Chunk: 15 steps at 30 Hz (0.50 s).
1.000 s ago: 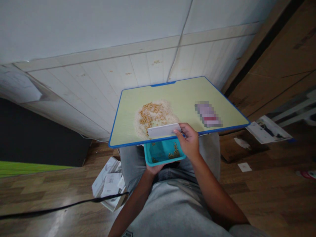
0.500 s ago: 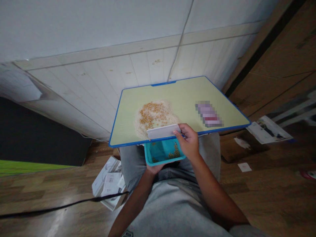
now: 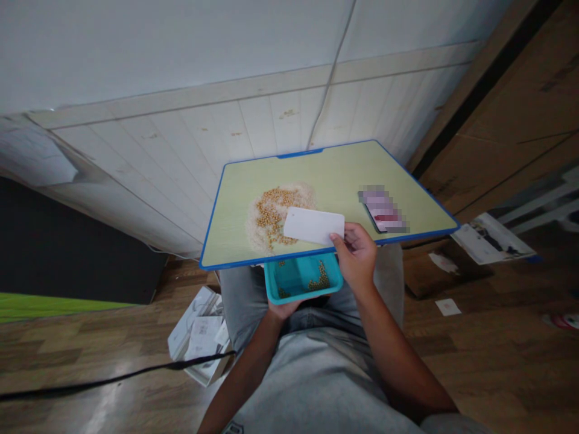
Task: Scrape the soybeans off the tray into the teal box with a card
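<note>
A white card [image 3: 313, 226] is pinched in my right hand [image 3: 357, 253], held tilted over the front part of the small table [image 3: 339, 172]. Left of and behind the card lies a pile of yellow beans [image 3: 270, 211] mixed with white grains [image 3: 256, 232]. My left hand [image 3: 284, 308] grips a teal tray [image 3: 289, 278] from below, just under the table's front edge; most of its fingers are hidden beneath. Several beans [image 3: 320, 278] rest inside the tray, mostly toward its right.
A phone [image 3: 383, 208], partly pixelated, lies on the table's right side. An open white box [image 3: 203, 337] is on the floor at the left. A black strap [image 3: 181, 364] crosses the lower left. Cardboard [image 3: 520, 138] stands at the right.
My right hand has moved slightly right, and the card has turned so its broad face shows, farther from the table's front edge. My left hand and the tray have stayed in place.
</note>
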Motion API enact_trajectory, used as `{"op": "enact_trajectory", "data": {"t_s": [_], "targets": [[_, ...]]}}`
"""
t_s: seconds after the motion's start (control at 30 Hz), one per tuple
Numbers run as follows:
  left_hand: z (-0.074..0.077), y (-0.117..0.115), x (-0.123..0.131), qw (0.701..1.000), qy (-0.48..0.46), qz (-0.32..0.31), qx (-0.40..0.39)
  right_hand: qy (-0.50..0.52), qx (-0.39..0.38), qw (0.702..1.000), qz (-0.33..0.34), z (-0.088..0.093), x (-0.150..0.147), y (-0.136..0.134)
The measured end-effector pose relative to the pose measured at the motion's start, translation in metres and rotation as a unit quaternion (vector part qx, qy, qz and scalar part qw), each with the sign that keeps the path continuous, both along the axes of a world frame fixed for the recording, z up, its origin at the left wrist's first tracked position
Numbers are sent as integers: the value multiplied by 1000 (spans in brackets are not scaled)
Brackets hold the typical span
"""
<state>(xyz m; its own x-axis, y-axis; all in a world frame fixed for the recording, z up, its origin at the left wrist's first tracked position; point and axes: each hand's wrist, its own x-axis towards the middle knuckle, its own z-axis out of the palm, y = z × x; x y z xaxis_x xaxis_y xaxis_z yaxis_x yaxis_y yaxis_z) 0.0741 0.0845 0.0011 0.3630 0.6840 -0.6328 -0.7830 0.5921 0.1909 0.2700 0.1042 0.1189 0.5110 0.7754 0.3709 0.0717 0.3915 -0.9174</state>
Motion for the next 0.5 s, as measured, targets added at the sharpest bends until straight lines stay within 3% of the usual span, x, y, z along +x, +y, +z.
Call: {"op": "enact_trajectory", "data": {"t_s": [0.1,0.3,0.5], "targets": [[-2,1,0,1000,-15,-17,13,-3,-12,1000,-1,2,1,-1],[0,0,-1,998,-61,-12,0,-44,-39,996,61,-1,-4,-4],[4,0,0,998,-55,20,-22,-48,-44,998,11,-5,0,-2]]}}
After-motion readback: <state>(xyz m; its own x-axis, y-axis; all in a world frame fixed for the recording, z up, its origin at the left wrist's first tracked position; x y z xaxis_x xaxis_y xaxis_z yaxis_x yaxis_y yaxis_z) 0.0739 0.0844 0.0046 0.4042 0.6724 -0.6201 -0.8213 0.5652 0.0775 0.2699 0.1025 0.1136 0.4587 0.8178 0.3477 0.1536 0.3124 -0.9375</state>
